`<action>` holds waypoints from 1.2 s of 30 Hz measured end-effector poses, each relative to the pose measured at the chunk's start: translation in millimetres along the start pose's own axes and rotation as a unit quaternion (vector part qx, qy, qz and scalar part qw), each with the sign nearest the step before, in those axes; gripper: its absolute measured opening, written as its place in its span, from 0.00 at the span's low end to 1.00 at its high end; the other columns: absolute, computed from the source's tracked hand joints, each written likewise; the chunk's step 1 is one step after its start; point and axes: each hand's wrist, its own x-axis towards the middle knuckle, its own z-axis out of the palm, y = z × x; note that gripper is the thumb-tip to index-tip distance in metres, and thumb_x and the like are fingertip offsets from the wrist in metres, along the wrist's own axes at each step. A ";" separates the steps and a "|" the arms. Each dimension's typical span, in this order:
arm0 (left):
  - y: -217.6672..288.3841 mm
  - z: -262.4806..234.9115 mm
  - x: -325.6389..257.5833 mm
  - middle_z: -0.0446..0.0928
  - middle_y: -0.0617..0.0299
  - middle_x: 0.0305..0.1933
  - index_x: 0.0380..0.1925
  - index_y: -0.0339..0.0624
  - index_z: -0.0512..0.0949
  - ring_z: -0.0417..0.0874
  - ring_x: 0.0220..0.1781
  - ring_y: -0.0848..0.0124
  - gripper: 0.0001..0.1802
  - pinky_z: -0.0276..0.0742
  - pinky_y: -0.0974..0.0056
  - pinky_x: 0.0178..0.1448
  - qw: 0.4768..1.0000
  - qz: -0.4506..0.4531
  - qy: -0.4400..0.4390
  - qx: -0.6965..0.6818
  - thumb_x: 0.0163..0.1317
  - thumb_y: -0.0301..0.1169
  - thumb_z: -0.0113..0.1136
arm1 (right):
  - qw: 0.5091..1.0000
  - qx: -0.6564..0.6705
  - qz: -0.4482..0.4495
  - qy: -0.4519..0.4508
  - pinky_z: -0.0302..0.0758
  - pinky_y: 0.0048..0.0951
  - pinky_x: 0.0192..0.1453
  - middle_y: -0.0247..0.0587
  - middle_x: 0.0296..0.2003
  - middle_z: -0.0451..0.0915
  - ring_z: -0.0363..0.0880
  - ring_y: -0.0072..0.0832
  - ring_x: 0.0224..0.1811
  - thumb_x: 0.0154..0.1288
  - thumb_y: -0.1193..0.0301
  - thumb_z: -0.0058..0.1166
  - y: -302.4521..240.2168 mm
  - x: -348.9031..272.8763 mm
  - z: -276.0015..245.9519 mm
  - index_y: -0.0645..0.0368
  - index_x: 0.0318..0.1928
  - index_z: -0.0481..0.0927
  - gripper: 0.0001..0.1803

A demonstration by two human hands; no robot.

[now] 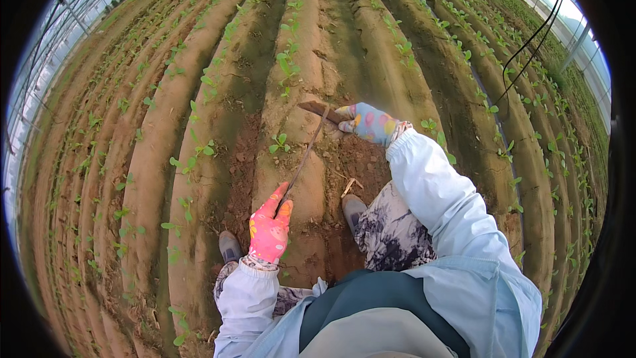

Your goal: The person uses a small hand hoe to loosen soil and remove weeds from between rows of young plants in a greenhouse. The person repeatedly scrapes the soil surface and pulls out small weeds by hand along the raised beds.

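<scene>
My left hand [270,231], in a pink flowered glove, is closed around the lower end of a thin dark rod [306,154]. The rod slants up and away to a flat, rust-brown blade [314,107] with a pointed left end. My right hand [370,123], in a pale blue dotted glove, grips the blade's right end. Rod and blade meet and look like one hoe-like tool, though the join is too small to make out. The tool is above a soil ridge [291,171], with a small green seedling [279,144] left of the rod.
Long soil ridges with rows of seedlings [287,65] run away from me, with furrows between. My shoes [230,246] are on either side of the middle ridge. A thin dark hose [487,96] runs along the right. Greenhouse walls [50,46] curve along both sides, and black cables [530,43] hang at right.
</scene>
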 end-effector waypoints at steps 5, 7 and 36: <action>-9.5 3.9 5.7 0.73 0.72 0.32 0.63 0.41 0.74 0.67 0.30 0.82 0.21 0.66 0.75 0.33 0.997 -0.004 0.015 -0.078 0.69 0.25 0.57 | 0.997 -0.060 -0.038 0.030 0.77 0.30 0.52 0.40 0.48 0.85 0.83 0.28 0.46 0.67 0.69 0.60 -5.3 -2.2 1.4 0.65 0.60 0.74 0.24; -6.5 0.7 6.2 0.73 0.71 0.33 0.62 0.39 0.74 0.67 0.31 0.82 0.21 0.67 0.75 0.34 0.995 -0.027 0.014 -0.100 0.69 0.25 0.57 | 0.998 0.061 -0.016 0.026 0.77 0.26 0.46 0.34 0.41 0.86 0.82 0.19 0.40 0.66 0.68 0.61 -9.3 0.0 -0.6 0.64 0.55 0.79 0.19; 3.2 3.8 17.6 0.67 0.73 0.23 0.56 0.34 0.74 0.64 0.19 0.81 0.23 0.55 0.73 0.21 0.954 -0.190 -0.158 -0.169 0.74 0.43 0.49 | 0.907 0.394 -0.125 -0.085 0.76 0.40 0.60 0.43 0.59 0.75 0.77 0.33 0.56 0.71 0.51 0.50 -38.1 -16.6 9.0 0.62 0.67 0.67 0.34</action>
